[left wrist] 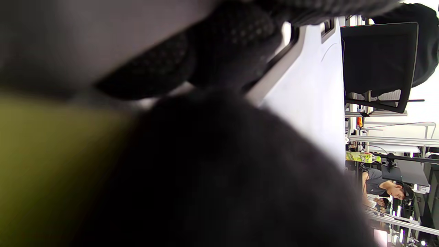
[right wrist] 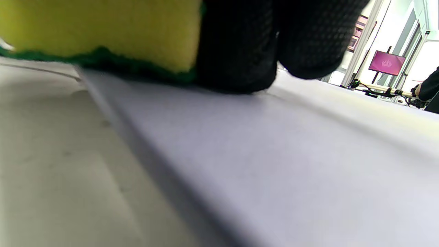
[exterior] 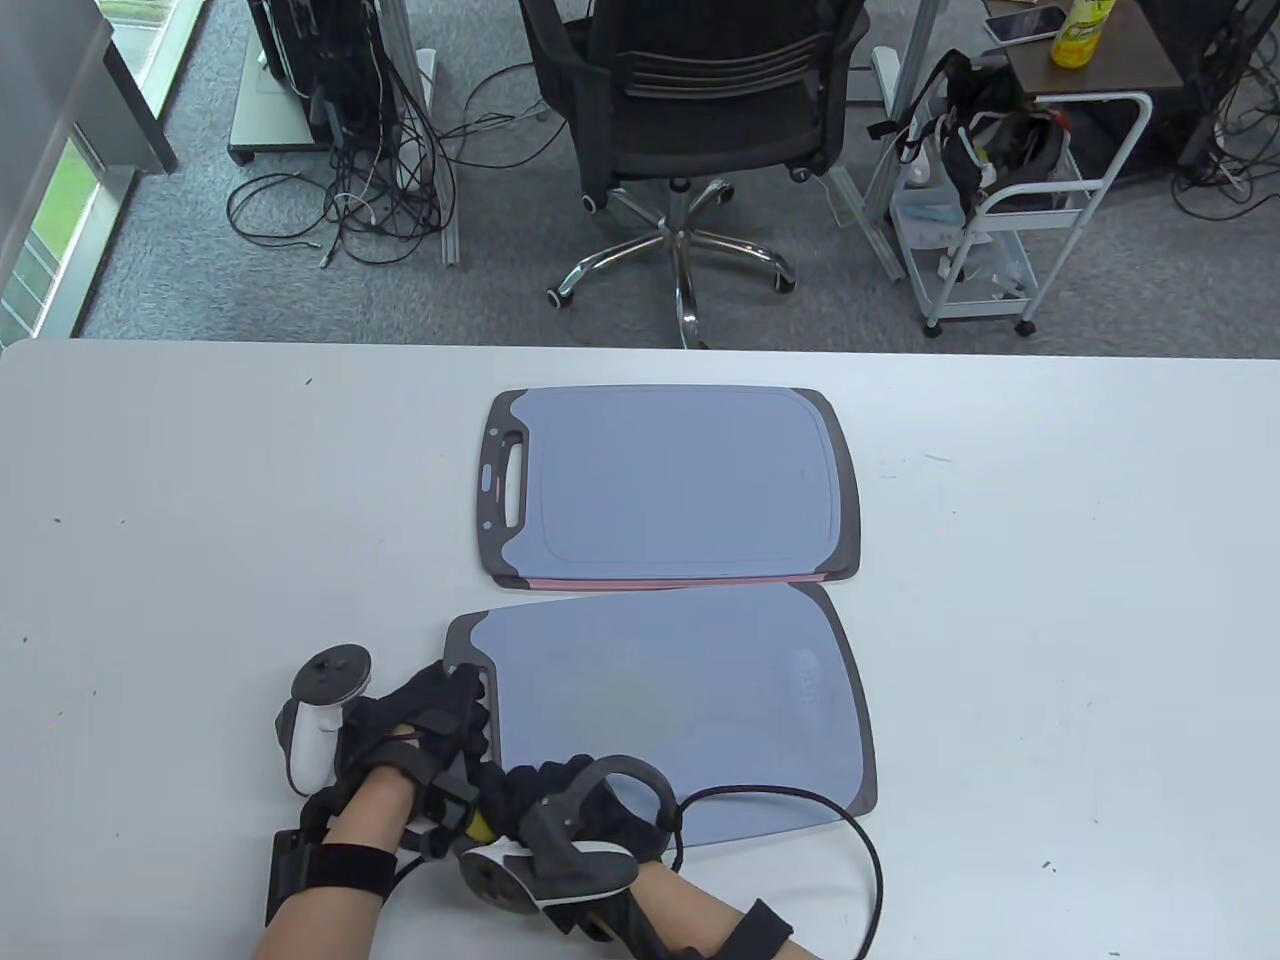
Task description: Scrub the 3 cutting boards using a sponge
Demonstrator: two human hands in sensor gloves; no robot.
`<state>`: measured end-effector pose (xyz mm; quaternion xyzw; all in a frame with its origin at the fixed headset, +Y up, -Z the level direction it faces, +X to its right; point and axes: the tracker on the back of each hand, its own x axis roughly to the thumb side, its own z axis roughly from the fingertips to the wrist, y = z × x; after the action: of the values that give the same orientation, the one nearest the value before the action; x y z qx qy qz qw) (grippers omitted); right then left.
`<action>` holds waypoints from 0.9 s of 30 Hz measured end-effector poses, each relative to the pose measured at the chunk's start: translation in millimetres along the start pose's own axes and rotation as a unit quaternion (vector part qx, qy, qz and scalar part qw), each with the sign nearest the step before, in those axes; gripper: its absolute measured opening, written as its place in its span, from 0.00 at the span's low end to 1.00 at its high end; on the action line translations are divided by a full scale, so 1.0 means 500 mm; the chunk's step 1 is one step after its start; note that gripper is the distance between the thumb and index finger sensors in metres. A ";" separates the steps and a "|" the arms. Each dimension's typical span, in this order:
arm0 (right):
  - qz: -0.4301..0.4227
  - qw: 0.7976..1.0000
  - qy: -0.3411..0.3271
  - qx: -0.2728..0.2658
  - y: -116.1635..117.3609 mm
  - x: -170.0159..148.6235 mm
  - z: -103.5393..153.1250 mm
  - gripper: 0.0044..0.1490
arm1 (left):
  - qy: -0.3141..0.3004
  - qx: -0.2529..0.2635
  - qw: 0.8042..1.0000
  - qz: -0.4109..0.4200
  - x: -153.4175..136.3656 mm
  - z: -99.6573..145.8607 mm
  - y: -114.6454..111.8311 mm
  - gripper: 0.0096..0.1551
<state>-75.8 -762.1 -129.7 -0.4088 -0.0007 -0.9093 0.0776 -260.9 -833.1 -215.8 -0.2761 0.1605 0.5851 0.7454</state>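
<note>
Two blue-grey cutting boards show plainly on the white table (exterior: 200, 500): the far board (exterior: 670, 480) near the middle, handle slot to the left, and the near board (exterior: 680, 710) just beside it toward the front edge. A thin pink edge (exterior: 680, 580) peeks from under the far board; whether that is a third board is unclear. Your left hand (exterior: 425, 725) grips the near board's left end, fingers curled over it. Your right hand (exterior: 570, 810) clamps one yellow-and-green sponge (right wrist: 103, 34) against that board's front left corner. No writing is readable. Beyond lie grey carpet, one black office chair (exterior: 700, 110), one white cart (exterior: 1010, 210).
</note>
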 end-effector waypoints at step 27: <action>0.011 0.999 0.010 -0.029 0.006 0.049 0.011 0.52 | -0.001 -0.006 1.000 -0.019 0.007 -0.005 0.011 0.29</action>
<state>-87.1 -768.3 -107.9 -0.4022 0.0312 -0.9119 0.0755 -265.1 -830.9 -221.3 -0.2828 0.1507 0.5723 0.7548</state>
